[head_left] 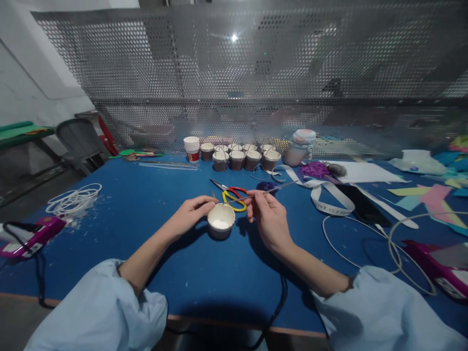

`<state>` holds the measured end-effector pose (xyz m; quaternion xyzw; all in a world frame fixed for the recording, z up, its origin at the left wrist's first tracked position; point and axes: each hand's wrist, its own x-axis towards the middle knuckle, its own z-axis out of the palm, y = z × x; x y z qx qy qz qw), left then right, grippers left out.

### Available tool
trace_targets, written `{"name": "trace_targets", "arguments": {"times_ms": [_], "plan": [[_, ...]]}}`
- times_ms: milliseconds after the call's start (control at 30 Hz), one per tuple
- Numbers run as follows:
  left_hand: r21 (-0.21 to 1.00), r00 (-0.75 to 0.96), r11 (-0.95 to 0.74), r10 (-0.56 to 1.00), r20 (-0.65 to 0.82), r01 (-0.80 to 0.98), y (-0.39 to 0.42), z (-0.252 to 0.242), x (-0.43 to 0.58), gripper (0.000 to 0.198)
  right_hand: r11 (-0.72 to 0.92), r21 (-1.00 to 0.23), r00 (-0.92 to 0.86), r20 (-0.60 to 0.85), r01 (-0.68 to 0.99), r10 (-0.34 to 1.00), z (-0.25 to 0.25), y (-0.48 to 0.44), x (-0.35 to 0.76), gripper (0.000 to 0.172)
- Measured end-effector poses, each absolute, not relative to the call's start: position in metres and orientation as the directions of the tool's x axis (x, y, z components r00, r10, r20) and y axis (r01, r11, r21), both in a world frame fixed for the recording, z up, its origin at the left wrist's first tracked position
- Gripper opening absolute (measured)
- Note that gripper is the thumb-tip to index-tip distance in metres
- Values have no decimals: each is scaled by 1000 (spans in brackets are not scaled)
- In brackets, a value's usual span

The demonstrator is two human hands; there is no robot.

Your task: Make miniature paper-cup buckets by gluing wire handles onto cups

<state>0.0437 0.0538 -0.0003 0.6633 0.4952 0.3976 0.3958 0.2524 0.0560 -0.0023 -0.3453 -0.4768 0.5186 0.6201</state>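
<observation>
A small paper cup (221,222) with a dark outer wall stands on the blue table (153,195) right in front of me. My left hand (192,210) is closed on the cup's left rim. My right hand (266,214) pinches a thin stick or wire (281,186) that reaches up and to the right, away from the cup. Scissors (230,192) with red and yellow handles lie just behind the cup.
Several finished cups (237,157) and a stack of paper cups (192,147) stand at the back. A ribbon (321,192), a jar (300,147), a phone (360,202), wire hoops (391,239), coloured paper (431,197), glue guns (31,235) and white rings (75,197) lie around. A perforated metal screen (256,73) closes the far side.
</observation>
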Motion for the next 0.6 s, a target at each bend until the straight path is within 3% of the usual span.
{"name": "trace_targets", "arguments": {"times_ms": [467,600], "plan": [[887,80,-353,935,345,298,47,3,52,17,129,-946,-99,165,-297,981,6,48,241,31],[857,125,-398,917,378,328,43,6,50,20,-15,-933,-174,52,-360,983,8,57,239,33]]}}
